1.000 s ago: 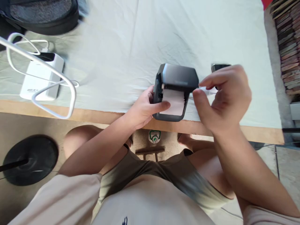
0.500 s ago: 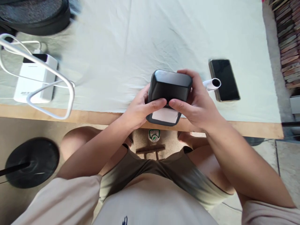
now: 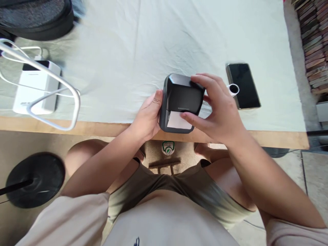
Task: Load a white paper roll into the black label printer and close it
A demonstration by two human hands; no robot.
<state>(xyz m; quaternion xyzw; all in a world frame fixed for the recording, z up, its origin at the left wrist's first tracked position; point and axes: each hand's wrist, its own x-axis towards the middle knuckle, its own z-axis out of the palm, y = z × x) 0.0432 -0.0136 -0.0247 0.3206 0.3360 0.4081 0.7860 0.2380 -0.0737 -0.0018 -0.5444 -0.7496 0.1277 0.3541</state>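
Black, rounded plastic label printer (image 3: 182,99) with white paper at its slot sits at the near edge of the cloth-covered tabletop (image 3: 153,41); left hand (image 3: 148,116) grips its left side; right hand (image 3: 217,109) clasps its top and front; a dark smartphone (image 3: 243,85) lies just right.

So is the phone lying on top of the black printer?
No, the phone lies flat on the cloth to the right of the printer, apart from it.

Black phone (image 3: 243,85) face-up on pale cloth (image 3: 153,41); white power bank (image 3: 34,87) with looping cable (image 3: 51,92) far left.
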